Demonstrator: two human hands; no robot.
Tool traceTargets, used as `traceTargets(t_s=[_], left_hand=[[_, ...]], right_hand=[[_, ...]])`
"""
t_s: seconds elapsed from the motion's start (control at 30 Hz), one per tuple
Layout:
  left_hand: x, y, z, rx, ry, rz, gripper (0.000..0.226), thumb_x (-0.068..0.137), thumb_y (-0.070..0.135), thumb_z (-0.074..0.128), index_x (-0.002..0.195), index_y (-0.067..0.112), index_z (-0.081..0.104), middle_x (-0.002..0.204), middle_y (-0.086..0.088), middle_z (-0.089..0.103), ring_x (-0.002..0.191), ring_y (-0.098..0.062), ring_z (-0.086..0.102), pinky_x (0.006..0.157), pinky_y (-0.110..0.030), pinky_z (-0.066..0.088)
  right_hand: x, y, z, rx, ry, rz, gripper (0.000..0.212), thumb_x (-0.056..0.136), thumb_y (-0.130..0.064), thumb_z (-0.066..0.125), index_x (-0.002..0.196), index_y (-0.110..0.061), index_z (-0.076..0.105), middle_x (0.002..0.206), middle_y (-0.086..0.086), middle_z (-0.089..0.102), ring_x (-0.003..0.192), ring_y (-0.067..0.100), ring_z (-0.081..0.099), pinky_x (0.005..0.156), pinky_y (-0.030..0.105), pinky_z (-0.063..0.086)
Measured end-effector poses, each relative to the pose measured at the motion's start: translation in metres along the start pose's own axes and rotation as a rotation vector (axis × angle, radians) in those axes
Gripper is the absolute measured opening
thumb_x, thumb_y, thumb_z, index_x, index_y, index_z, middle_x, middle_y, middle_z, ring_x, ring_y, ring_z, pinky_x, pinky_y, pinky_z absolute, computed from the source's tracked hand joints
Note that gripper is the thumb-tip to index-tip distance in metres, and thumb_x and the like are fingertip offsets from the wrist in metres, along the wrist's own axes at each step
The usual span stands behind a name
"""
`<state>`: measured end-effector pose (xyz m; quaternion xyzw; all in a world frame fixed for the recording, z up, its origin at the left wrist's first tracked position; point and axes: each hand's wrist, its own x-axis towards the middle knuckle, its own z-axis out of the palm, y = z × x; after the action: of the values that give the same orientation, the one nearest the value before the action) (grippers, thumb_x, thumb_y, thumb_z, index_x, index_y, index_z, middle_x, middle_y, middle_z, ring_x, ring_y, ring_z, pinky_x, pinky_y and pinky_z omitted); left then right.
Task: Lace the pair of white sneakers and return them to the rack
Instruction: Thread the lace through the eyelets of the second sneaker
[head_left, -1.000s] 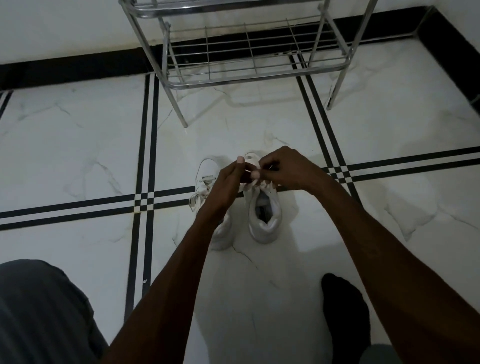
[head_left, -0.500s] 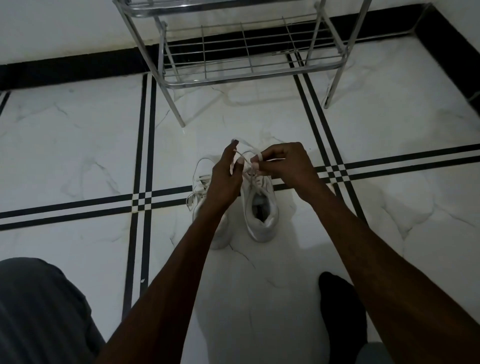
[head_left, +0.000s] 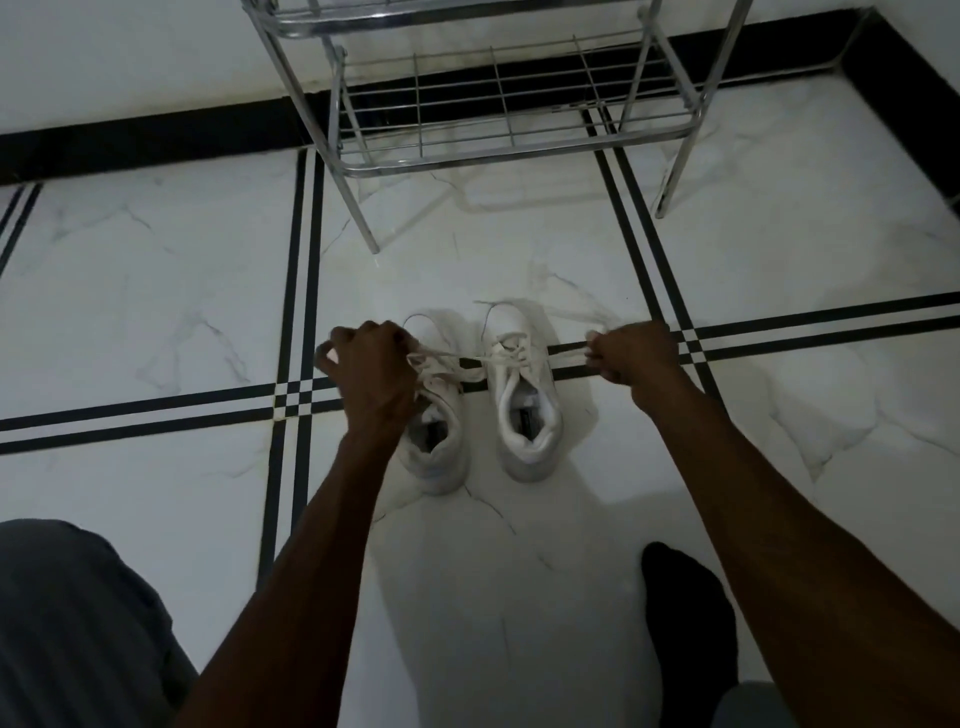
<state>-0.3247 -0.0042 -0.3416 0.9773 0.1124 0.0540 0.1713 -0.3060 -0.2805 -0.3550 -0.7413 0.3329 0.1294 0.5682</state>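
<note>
Stretching between both hands' closed fingers (head_left: 343, 358): the right sneaker's (head_left: 524, 410) lace (head_left: 563, 354).

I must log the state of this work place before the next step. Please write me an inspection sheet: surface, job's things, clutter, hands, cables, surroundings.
Surface: white marble-look floor with black stripe lines.
Job's things: two white sneakers, left sneaker and right sneaker, side by side on the floor, toes toward the metal shoe rack; rack's lower shelf holds nothing.
Clutter: nothing seen.
Hands: left hand and right hand each closed on a lace end of the right sneaker, pulled apart sideways.
Cables: nothing seen.
Surroundings: white wall with black skirting; the person's dark-socked foot on the floor.
</note>
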Motion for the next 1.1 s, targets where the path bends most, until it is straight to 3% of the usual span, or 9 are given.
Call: traceTargets(t_s=[0.17,0.23,0.37,0.5,0.63,0.83,0.9,1.0,1.1], left_hand=[[-0.008,-0.016,0.004,-0.066,-0.033,-0.121,0.015,0.092,0.018,0.063,0.101,0.02,0.076,0.114,-0.009,0.071,0.121,-0.039,0.048,0.103,-0.055,0.034],[-0.011,-0.012,0.007,-0.089,-0.028,-0.152,0.017,0.089,0.027,0.069,0.104,0.02,0.073,0.129,-0.01,0.058,0.128,-0.039,0.041,0.104,-0.052,0.031],[-0.017,0.005,0.015,-0.142,0.004,-0.011,0.02,0.09,0.027,0.07,0.11,0.025,0.072,0.141,-0.006,0.048,0.136,-0.037,0.031,0.106,-0.052,0.028],[-0.027,0.033,0.029,-0.125,-0.19,0.266,0.04,0.094,0.015,0.061,0.13,0.031,0.066,0.14,0.005,0.06,0.134,-0.031,0.036,0.095,-0.041,0.023],[-0.033,0.047,0.04,-0.001,-0.284,0.335,0.047,0.095,0.007,0.056,0.134,0.032,0.064,0.118,0.0,0.075,0.128,-0.031,0.045,0.093,-0.044,0.018],[-0.023,0.044,0.039,0.148,-0.166,0.412,0.028,0.08,0.004,0.07,0.095,0.026,0.079,0.08,0.001,0.074,0.106,-0.03,0.054,0.086,-0.043,0.017],[-0.019,0.045,0.04,0.134,-0.154,0.403,0.03,0.076,0.002,0.069,0.092,0.027,0.077,0.075,0.002,0.071,0.102,-0.028,0.056,0.083,-0.041,0.017],[-0.018,0.046,0.042,0.126,-0.143,0.395,0.029,0.079,0.003,0.067,0.092,0.027,0.075,0.074,0.001,0.07,0.101,-0.027,0.057,0.084,-0.041,0.016],[-0.016,0.039,0.046,0.174,-0.162,0.395,0.029,0.078,0.004,0.069,0.093,0.028,0.075,0.076,0.001,0.068,0.105,-0.028,0.056,0.087,-0.043,0.016]], right_hand=[[0.003,0.038,0.008,-0.089,0.054,-0.046,0.031,0.085,-0.025,0.075,0.085,0.006,0.07,0.091,0.021,0.077,0.083,0.03,0.076,0.061,0.033,0.056],[0.0,0.036,0.011,-0.143,0.048,-0.105,0.035,0.079,-0.032,0.082,0.078,-0.002,0.063,0.085,0.021,0.073,0.081,0.03,0.074,0.058,0.032,0.05],[-0.006,0.028,0.009,-0.36,0.165,-0.337,0.05,0.073,-0.032,0.086,0.104,-0.003,0.058,0.093,0.007,0.061,0.085,0.018,0.058,0.067,0.026,0.044],[-0.009,0.015,0.013,-0.505,-0.163,-0.518,0.026,0.088,-0.014,0.073,0.113,-0.007,0.072,0.114,0.009,0.073,0.103,0.021,0.068,0.087,0.032,0.055],[-0.008,0.013,0.014,-0.612,-0.289,-0.505,0.027,0.093,-0.017,0.066,0.119,-0.013,0.071,0.114,0.011,0.074,0.096,0.021,0.071,0.072,0.023,0.052],[-0.008,0.006,0.008,-0.635,-0.18,-0.654,0.015,0.091,-0.009,0.067,0.101,-0.007,0.078,0.097,0.011,0.078,0.067,0.001,0.06,0.057,-0.002,0.04],[-0.008,0.0,0.014,-0.659,-0.171,-0.717,0.014,0.091,-0.009,0.066,0.099,-0.007,0.078,0.097,0.012,0.076,0.073,0.008,0.061,0.065,0.004,0.041],[-0.004,-0.002,0.027,-0.674,-0.148,-0.747,0.013,0.09,-0.006,0.065,0.095,-0.009,0.077,0.093,0.01,0.075,0.083,0.022,0.069,0.078,0.033,0.057],[-0.002,0.002,0.027,-0.688,-0.105,-0.683,0.013,0.088,-0.008,0.065,0.091,-0.01,0.077,0.085,0.01,0.077,0.078,0.025,0.072,0.075,0.042,0.061]])
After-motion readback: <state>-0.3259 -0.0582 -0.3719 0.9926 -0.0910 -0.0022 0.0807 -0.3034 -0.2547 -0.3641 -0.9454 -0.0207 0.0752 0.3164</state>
